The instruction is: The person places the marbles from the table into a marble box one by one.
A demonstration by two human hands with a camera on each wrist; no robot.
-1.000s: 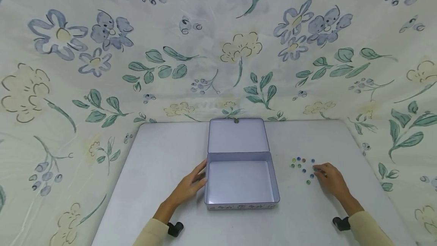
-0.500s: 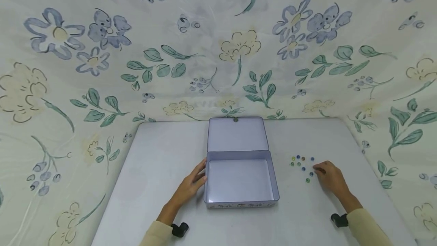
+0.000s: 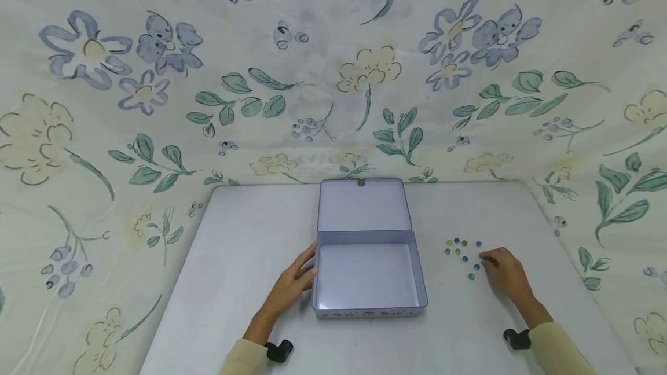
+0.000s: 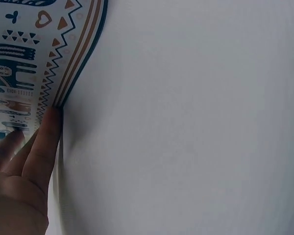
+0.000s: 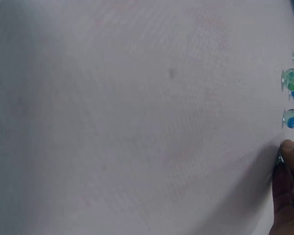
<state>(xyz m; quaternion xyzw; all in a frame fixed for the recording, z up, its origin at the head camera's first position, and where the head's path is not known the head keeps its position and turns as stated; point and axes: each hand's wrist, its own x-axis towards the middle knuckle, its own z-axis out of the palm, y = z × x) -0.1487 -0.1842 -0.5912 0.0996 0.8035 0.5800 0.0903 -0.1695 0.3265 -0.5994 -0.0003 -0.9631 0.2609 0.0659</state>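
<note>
The tin box [image 3: 369,276] stands with its lid [image 3: 363,206] hinged back, pale lavender inside; the left wrist view crops its patterned wall. The left hand [image 3: 285,289] rests extended fingers against its left side. Right of it, the right hand [image 3: 508,276] pinches one glass marble [image 5: 281,158], mostly hidden, near nine marbles [image 3: 465,258] in greens, blues and brown.

Soft, even head-view light, 2 dimmer, greyish wrist views, blurry dark shadow [image 5: 250,196] beside right hand [image 5: 285,193]
</note>
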